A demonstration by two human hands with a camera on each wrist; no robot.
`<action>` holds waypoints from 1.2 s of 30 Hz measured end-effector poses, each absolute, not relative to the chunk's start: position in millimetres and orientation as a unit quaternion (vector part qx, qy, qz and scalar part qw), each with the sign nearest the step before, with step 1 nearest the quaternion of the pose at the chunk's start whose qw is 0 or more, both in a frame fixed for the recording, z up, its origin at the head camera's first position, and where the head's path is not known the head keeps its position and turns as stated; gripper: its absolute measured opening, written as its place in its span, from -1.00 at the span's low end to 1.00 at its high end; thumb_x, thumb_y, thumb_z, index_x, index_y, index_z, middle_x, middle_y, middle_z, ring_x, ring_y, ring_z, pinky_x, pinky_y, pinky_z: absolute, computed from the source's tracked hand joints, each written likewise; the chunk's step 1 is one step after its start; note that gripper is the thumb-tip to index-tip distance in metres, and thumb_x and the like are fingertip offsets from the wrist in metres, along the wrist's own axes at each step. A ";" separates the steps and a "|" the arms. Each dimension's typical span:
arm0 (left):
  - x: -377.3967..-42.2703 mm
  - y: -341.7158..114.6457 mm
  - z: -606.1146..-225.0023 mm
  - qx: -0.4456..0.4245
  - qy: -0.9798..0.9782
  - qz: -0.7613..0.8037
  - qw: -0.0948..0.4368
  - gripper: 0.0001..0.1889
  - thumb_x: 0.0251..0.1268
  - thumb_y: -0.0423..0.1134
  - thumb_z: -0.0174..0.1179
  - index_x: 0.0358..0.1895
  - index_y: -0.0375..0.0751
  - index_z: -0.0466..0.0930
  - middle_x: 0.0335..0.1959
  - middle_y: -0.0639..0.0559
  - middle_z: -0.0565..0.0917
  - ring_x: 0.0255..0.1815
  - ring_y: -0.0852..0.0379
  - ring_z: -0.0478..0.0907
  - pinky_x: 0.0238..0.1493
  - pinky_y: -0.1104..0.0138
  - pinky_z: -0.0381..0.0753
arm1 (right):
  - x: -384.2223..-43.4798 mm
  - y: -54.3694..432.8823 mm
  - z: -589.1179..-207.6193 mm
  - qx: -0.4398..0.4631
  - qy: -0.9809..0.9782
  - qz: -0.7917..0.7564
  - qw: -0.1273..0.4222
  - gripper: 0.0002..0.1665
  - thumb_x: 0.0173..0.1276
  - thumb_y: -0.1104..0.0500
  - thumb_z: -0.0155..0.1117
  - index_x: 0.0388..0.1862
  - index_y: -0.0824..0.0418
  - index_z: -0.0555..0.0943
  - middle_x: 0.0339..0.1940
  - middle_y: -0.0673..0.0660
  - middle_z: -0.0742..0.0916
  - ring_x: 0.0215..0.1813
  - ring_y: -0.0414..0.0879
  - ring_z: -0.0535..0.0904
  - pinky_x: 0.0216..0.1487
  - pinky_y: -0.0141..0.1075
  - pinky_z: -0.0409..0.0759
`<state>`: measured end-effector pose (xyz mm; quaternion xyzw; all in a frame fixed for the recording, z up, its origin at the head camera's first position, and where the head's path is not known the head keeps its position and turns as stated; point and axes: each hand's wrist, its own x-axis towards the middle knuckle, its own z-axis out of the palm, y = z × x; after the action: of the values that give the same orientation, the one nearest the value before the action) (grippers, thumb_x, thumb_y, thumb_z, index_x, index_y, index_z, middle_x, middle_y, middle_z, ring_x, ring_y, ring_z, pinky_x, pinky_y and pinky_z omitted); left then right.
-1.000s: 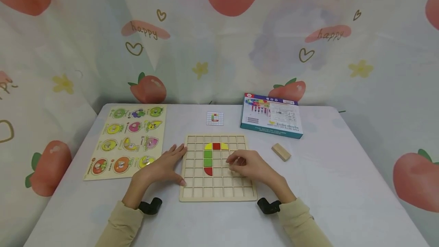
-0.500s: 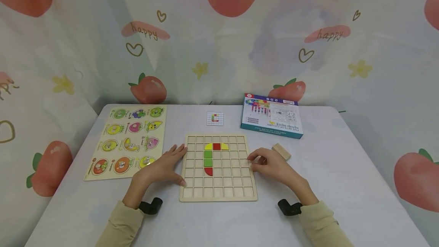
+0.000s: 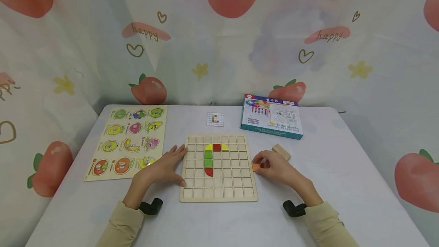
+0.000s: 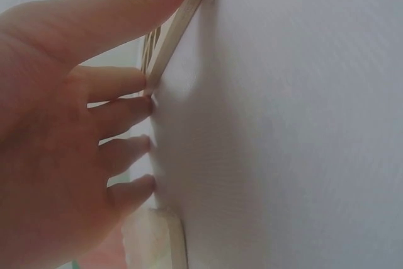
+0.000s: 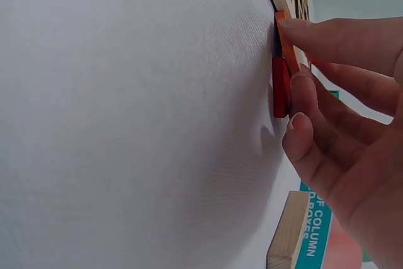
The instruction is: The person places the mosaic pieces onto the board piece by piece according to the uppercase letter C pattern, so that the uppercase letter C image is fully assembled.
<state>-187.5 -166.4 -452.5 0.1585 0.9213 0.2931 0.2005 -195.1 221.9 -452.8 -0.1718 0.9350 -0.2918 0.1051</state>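
Note:
The wooden grid board [image 3: 219, 198] lies flat, with green tiles [image 3: 208, 158], a red square tile [image 3: 217, 147], a red quarter-round tile [image 3: 208, 172] and yellow quarter-round tiles [image 3: 224, 147] in its cells. My left hand [image 3: 161, 167] rests along the board's left edge, fingers spread, thumb near the lower corner. Just off the right edge, my right hand [image 3: 276, 166] holds an orange tile [image 5: 288, 42] between thumb and fingers. A red piece [image 5: 281, 89] lies under those fingers, overlapping the orange tile in the right wrist view.
A small wooden block [image 3: 281, 151] lies beyond my right hand, before a boxed toy set [image 3: 274, 121]. Behind the board is a pattern card [image 3: 215, 119]. A fruit puzzle board [image 3: 127, 144] lies to the left, partly behind my left hand.
My right hand has moved right, from over the board to beside its right edge, and an orange tile now shows at its fingertips. The left hand stays where it was.

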 end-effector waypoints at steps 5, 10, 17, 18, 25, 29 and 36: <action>-187.1 -166.4 -452.1 0.157 0.921 0.296 0.201 0.19 -0.07 -0.10 0.65 0.63 -0.28 0.09 0.70 -0.17 0.03 0.72 -0.26 -0.20 0.63 -0.23 -0.05 | -194.9 221.6 -453.7 -0.180 0.934 -0.291 0.101 -0.76 0.27 0.28 0.49 -0.07 0.26 0.72 -0.33 0.00 0.66 -0.29 -0.12 0.44 -0.32 -0.41 0.45; -186.9 -165.6 -452.2 0.157 0.922 0.293 0.200 0.19 -0.07 -0.10 0.65 0.63 -0.27 0.10 0.70 -0.16 0.03 0.72 -0.25 -0.19 0.63 -0.23 -0.04 | -194.2 223.7 -452.7 -0.191 0.933 -0.292 0.091 -0.83 0.33 0.22 0.48 -0.13 0.23 0.75 -0.36 -0.04 0.65 -0.31 -0.15 0.43 -0.34 -0.41 0.43; -187.4 -165.6 -452.5 0.156 0.922 0.291 0.201 0.19 -0.08 -0.08 0.65 0.63 -0.27 0.10 0.70 -0.16 0.03 0.72 -0.25 -0.19 0.64 -0.22 -0.06 | -191.3 224.5 -447.2 -0.189 0.930 -0.297 0.103 -0.91 0.39 0.19 0.43 -0.18 0.17 0.72 -0.34 -0.06 0.71 -0.32 -0.19 0.49 -0.32 -0.41 0.51; -187.5 -165.7 -452.7 0.157 0.922 0.290 0.201 0.20 -0.08 -0.08 0.65 0.63 -0.27 0.10 0.70 -0.16 0.03 0.72 -0.25 -0.19 0.64 -0.22 -0.06 | -190.9 224.4 -446.3 -0.189 0.930 -0.298 0.103 -0.92 0.39 0.19 0.42 -0.18 0.16 0.72 -0.34 -0.06 0.72 -0.32 -0.18 0.49 -0.32 -0.41 0.52; -188.3 -167.2 -455.1 0.161 0.924 0.287 0.197 0.21 -0.10 -0.05 0.66 0.63 -0.28 0.10 0.70 -0.17 0.04 0.72 -0.26 -0.19 0.64 -0.22 -0.05 | -190.1 217.1 -445.8 -0.192 0.918 -0.333 0.100 -0.90 0.42 0.24 0.37 -0.11 0.16 0.72 -0.28 -0.02 0.74 -0.27 -0.15 0.54 -0.30 -0.43 0.57; -188.1 -168.0 -455.3 0.162 0.921 0.293 0.198 0.21 -0.10 -0.07 0.66 0.63 -0.29 0.10 0.70 -0.18 0.03 0.72 -0.26 -0.19 0.64 -0.22 -0.05 | -189.0 206.0 -449.8 -0.199 0.901 -0.365 0.122 -0.85 0.44 0.25 0.34 -0.06 0.20 0.72 -0.25 0.00 0.75 -0.26 -0.13 0.59 -0.29 -0.45 0.63; -188.7 -168.4 -456.0 0.165 0.922 0.292 0.194 0.20 -0.09 -0.07 0.66 0.63 -0.29 0.11 0.70 -0.18 0.03 0.72 -0.26 -0.18 0.64 -0.22 -0.04 | -188.5 184.1 -454.2 -0.208 0.880 -0.403 0.140 -0.76 0.41 0.30 0.36 0.03 0.24 0.71 -0.13 0.08 0.76 -0.19 -0.13 0.63 -0.11 -0.47 0.66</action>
<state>-188.7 -168.4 -456.0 0.1649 0.9217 0.2924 0.1945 -188.5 184.1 -454.2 -0.2078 0.8802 -0.4032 0.1398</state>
